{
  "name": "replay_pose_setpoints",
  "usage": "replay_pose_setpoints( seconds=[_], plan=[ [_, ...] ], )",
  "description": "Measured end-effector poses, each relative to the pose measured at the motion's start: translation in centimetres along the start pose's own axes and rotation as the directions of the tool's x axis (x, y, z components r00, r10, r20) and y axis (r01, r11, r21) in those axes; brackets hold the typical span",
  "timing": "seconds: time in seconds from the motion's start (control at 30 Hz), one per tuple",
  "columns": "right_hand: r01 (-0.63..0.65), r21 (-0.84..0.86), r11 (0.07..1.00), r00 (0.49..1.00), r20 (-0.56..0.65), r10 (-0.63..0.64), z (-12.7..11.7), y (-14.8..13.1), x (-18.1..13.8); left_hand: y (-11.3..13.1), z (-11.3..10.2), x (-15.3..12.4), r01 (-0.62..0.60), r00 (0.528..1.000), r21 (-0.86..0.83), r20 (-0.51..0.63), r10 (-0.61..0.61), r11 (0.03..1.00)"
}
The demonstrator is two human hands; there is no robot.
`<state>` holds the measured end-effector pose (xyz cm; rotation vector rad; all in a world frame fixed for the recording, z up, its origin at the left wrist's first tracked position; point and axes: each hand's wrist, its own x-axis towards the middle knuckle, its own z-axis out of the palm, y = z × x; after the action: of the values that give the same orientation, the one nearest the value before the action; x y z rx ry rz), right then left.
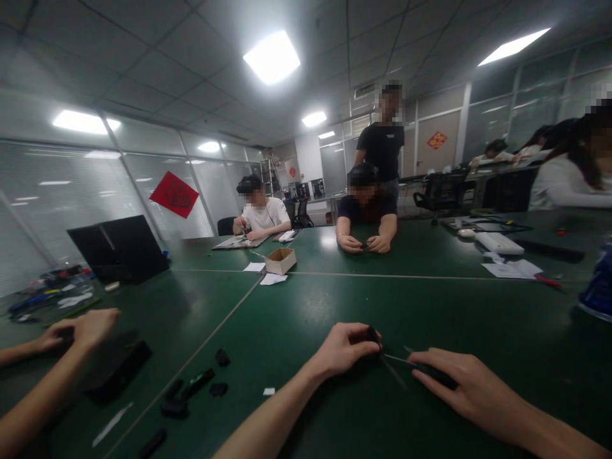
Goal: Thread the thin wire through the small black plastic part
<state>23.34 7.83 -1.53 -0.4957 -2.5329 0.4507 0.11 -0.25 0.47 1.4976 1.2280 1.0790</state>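
Over the green table, my left hand (345, 349) pinches a small black part (373, 334) between thumb and fingers; much of the part is hidden by the hand. In my right hand (466, 379) is a screwdriver with a black handle (436, 375). Its thin metal shaft points left, with the tip at or very near the black part; whether they touch is hard to see. Several small black plastic pieces (174, 408) lie left of my left forearm, one of them showing a bit of green (198, 381). Close to that forearm lies a small white scrap (269, 391).
At left, a co-worker's hands (93, 328) are above a black box (119, 371). A clear strip (112, 424) lies near the table seam. Farther off are an open cardboard box (281, 261), papers (512, 268), a black panel (119, 248) and seated people across the table.
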Motion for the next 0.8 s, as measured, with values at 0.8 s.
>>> replay_pose_setpoints(
  seconds=[0.8],
  plan=[
    [0.0,-0.026,1.0,1.0,-0.021,0.0,0.3,0.1,0.0,0.0,0.0,-0.1,-0.013,1.0,0.051,-0.026,0.014,0.999]
  ],
)
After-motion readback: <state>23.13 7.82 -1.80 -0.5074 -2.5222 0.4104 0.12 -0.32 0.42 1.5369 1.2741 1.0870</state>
